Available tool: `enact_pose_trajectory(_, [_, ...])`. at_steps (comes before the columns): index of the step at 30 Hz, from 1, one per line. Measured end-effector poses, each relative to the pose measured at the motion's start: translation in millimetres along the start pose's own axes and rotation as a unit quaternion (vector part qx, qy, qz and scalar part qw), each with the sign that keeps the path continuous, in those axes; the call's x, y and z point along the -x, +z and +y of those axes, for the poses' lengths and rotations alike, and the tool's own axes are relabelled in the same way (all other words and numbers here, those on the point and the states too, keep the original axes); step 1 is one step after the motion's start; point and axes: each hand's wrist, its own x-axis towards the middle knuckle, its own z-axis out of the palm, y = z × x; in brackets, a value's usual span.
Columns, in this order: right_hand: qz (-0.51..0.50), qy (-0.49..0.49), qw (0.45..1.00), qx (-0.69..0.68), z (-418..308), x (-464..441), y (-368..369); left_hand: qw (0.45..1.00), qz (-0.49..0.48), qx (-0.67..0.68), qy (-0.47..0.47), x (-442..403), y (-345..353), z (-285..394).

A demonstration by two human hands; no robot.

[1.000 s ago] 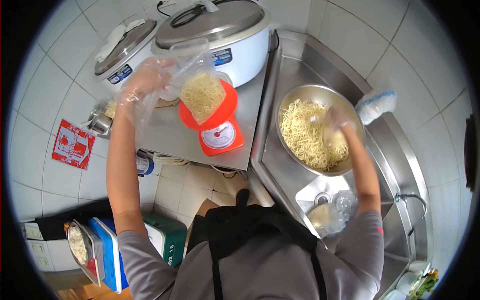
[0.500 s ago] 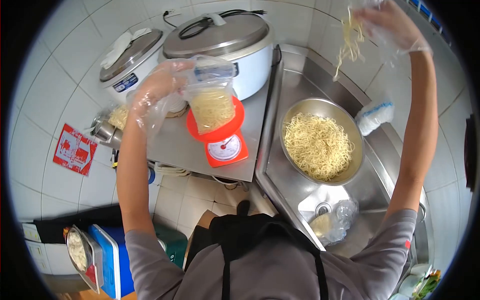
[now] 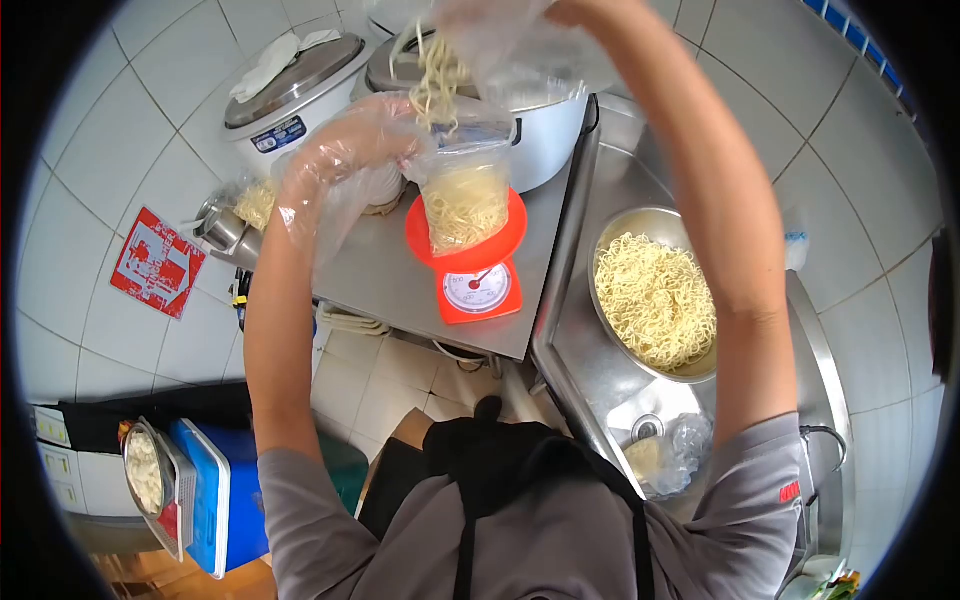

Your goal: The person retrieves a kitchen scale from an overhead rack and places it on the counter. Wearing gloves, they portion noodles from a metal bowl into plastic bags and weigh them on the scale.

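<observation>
My left hand (image 3: pixel 360 145), in a clear plastic glove, grips the rim of a clear plastic bag (image 3: pixel 467 158) partly filled with pale noodles. The bag stands upright in the red pan of a kitchen scale (image 3: pixel 480 290). Above its mouth is my right hand (image 3: pixel 505 35), also gloved and blurred at the top edge, with a bunch of noodles (image 3: pixel 438 85) dangling from it. To the right, a steel bowl (image 3: pixel 652 217) in the sink holds a large heap of noodles (image 3: pixel 655 300).
Behind the scale stand a large pot (image 3: pixel 550 140) and a smaller rice cooker (image 3: pixel 270 115) on the steel counter (image 3: pixel 400 285). A crumpled plastic bag (image 3: pixel 685 450) lies near the sink drain. At lower left are a blue cooler (image 3: pixel 205 490) and a bowl of white food (image 3: pixel 147 470).
My right hand has swung left from above the sink to over the bag, carrying the noodles. My left hand stays at the bag. The camera view has shifted slightly.
</observation>
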Motion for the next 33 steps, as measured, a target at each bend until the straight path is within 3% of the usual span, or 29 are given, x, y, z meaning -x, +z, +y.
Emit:
enact_pose_trajectory(3, [-0.05, -0.156, 0.986, 0.034, 2, -14, 63, 1.0, 0.022, -0.01, 0.004, 3, 0, -6])
enact_pose_trajectory(4, [-0.048, -0.1, 0.994, 0.006, 0, -3, 63, 0.999, 0.04, -0.013, 0.004, 5, 1, -7])
enact_pose_trajectory(7, [-0.003, -0.121, 0.986, 0.115, 11, 8, 61, 1.0, 0.016, 0.012, 0.001, 10, 0, 0])
enact_pose_trajectory(10, [0.004, 0.061, 0.998, -0.022, 18, 42, 35, 0.994, 0.006, 0.088, 0.06, 12, 2, -7])
enact_pose_trajectory(13, [0.068, -0.254, 0.958, 0.111, 82, 81, 58, 0.999, 0.035, -0.021, -0.001, 17, 7, 9])
enact_pose_trajectory(15, [-0.066, -0.006, 0.998, 0.002, 75, 122, 68, 0.998, 0.046, -0.038, -0.019, 15, 9, 7])
enact_pose_trajectory(16, [-0.138, 0.099, 0.985, 0.0, 67, 144, 73, 0.997, 0.054, -0.045, -0.027, 14, 9, 6])
enact_pose_trajectory(19, [-0.295, 0.276, 0.914, -0.047, 77, 239, 154, 0.994, 0.099, -0.05, -0.028, 12, 12, 4])
enact_pose_trajectory(20, [-0.118, 0.165, 0.978, 0.047, 137, 340, 270, 0.993, 0.097, -0.046, -0.039, 11, 12, 6])
enact_pose_trajectory(22, [-0.388, 0.271, 0.881, 0.013, 74, 347, 229, 0.992, 0.096, -0.041, -0.064, 10, 11, 11])
enact_pose_trajectory(23, [-0.403, 0.298, 0.865, 0.027, 77, 365, 257, 0.992, 0.099, -0.052, -0.06, 9, 10, 11])
enact_pose_trajectory(24, [-0.329, 0.322, 0.888, -0.004, 94, 379, 275, 0.991, 0.101, -0.062, -0.058, 7, 9, 11])
enact_pose_trajectory(25, [-0.255, 0.346, 0.903, -0.034, 99, 378, 266, 0.991, 0.102, -0.071, -0.057, 7, 9, 10])
enact_pose_trajectory(26, [-0.257, 0.354, 0.898, -0.039, 102, 382, 256, 0.991, 0.094, -0.071, -0.07, 8, 11, 10])
enact_pose_trajectory(28, [-0.252, 0.393, 0.881, -0.074, 66, 340, 171, 0.99, 0.085, -0.074, -0.084, 8, 10, 18])
enact_pose_trajectory(30, [-0.182, 0.321, 0.929, 0.009, 120, 354, 189, 0.99, 0.075, -0.08, -0.084, 7, 11, 21])
enact_pose_trajectory(33, [-0.201, 0.352, 0.912, -0.061, 77, 308, 81, 0.992, 0.06, -0.08, -0.078, 7, 12, 20])
